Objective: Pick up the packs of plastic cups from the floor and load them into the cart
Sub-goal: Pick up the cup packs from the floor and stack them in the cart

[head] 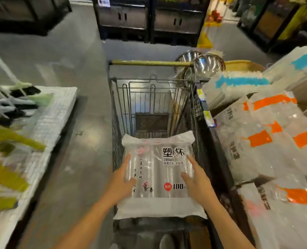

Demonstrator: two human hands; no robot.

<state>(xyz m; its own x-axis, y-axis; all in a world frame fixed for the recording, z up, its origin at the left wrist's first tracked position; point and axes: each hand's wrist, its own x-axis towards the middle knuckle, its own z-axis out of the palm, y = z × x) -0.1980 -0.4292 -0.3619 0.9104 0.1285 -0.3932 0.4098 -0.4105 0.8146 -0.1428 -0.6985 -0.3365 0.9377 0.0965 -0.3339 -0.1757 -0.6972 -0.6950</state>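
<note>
left hand point(121, 182) lies flat, fingers point(127, 160) straight and released, on the clear printed plastic pack of cups point(158, 169), which lies at the near end of the black wire cart point(143, 97), its underside hidden. right hand point(196, 178) rests likewise. blurred orange-labelled clear packs point(267, 141) stack at right.

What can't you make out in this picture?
Head view:
- Cart bottom near the person: covered by the pack of cups.
- Goods on the left shelf: blurred by motion.
- Stacked packs at right: cut off by the frame edge, labels blurred.
</note>
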